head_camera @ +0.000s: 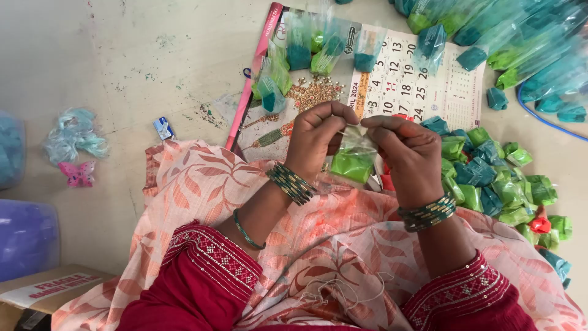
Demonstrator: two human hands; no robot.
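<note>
The left hand (315, 138) and right hand (407, 150) pinch shut on the top corners of a small clear packet of green powder (352, 160), hanging upright between them above the calendar's (422, 92) near edge.

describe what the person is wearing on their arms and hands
Both arms have deep red sleeves with white embroidered patterned bands at the cuffs. The left hand has a stack of thin green and gold bangles at the wrist, plus a single green bangle further up the forearm. The right hand has a similar green and gold stack. No rings can be made out.
</note>
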